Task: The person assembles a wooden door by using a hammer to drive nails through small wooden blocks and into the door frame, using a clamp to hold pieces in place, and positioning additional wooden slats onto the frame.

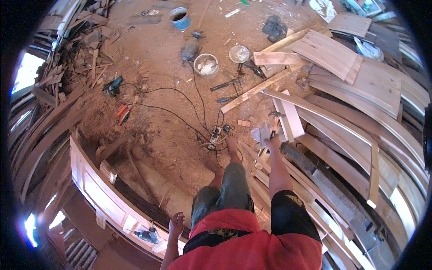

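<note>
Down low, the left hand [176,220] hangs open and empty, while the outstretched right hand [272,143] grips a hammer [274,122].

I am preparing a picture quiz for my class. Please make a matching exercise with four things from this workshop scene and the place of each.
Things:
1. hammer
2. blue bucket
3. power strip
4. left hand

Places:
A. on the dirt floor, just ahead of the bare foot
B. at the far end of the floor, near the top edge
C. on the white wooden frame, low in the picture
D. in the right hand, above the planks

Pairs: 1-D, 2-B, 3-A, 4-C
</note>
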Tool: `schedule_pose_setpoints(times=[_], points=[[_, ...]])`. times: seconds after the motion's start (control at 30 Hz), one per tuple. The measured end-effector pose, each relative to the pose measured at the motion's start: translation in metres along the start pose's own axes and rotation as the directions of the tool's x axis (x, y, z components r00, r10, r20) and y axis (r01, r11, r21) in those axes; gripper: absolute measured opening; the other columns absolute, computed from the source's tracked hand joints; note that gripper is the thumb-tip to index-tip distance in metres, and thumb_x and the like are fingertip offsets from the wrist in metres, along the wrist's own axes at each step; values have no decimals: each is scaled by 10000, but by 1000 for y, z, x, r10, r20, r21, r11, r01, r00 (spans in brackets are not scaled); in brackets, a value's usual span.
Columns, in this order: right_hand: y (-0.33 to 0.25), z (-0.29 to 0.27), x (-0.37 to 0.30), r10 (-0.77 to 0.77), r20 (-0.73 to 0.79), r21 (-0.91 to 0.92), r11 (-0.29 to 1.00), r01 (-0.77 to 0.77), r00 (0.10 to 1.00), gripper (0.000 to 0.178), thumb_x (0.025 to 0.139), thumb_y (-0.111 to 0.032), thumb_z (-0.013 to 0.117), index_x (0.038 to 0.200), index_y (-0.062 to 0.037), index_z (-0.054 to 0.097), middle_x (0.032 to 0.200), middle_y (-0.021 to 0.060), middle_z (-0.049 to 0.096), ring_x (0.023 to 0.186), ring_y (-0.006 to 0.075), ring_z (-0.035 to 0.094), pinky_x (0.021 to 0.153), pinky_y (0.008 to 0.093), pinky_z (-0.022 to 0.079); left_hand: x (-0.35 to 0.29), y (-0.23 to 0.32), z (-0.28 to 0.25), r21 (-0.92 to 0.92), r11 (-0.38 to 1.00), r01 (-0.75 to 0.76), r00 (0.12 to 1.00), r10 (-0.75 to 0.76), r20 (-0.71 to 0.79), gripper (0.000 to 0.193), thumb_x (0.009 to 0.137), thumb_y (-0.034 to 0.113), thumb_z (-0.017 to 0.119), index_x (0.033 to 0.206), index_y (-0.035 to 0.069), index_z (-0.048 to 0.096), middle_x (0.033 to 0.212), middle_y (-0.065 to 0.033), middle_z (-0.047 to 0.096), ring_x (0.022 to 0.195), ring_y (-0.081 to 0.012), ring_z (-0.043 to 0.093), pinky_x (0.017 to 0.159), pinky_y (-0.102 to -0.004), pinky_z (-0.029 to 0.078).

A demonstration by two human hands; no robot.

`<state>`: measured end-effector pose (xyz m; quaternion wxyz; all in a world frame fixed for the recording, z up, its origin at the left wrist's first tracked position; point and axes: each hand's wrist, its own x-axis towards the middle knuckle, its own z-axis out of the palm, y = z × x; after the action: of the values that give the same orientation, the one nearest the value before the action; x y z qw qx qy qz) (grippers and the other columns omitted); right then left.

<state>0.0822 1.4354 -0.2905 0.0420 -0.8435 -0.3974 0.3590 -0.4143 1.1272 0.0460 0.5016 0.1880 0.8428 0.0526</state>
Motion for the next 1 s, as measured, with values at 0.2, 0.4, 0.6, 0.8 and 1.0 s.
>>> schedule_pose_setpoints(times=[0.2,0.4,0.6,0.8,1.0], points=[[14,4,18,89,0,-7,996,-89,996,763,603,-375,869,1115,45,490,1060,273,655,1015,430,652,890,467,526,-8,-28,4,60,996,-69,997,71,-22,348,981,347,572,1106,36,666,872,-162,714,805,-236,717,704,-371,557],[9,-9,22,43,50,11,999,-44,998,709,610,-328,869,1079,45,490,1035,264,655,993,434,651,868,477,522,-18,-34,14,46,999,-1,1000,1,-12,366,976,358,563,1119,39,672,864,-148,721,799,-247,720,696,-374,558],[20,-12,23,-78,-121,-78,995,69,990,760,624,-330,891,1128,60,479,1016,251,657,951,429,654,857,454,524,-16,-4,22,45,998,35,999,-34,-15,381,973,383,547,1123,57,675,904,-186,720,852,-306,721,742,-416,559],[-20,-13,-47,-117,93,202,975,96,989,410,782,-263,778,972,3,530,788,148,637,649,278,621,587,407,503,-12,-6,33,312,950,-27,971,99,-216,392,963,399,551,1144,67,656,1026,-223,696,982,-446,653,860,-537,502],[-76,8,-93,113,700,-371,901,224,705,255,845,-232,669,688,-41,607,559,66,569,415,180,534,376,359,416,-54,17,24,-100,994,-48,881,-5,-473,355,897,426,604,887,84,698,874,-181,700,830,-390,673,752,-490,533]])
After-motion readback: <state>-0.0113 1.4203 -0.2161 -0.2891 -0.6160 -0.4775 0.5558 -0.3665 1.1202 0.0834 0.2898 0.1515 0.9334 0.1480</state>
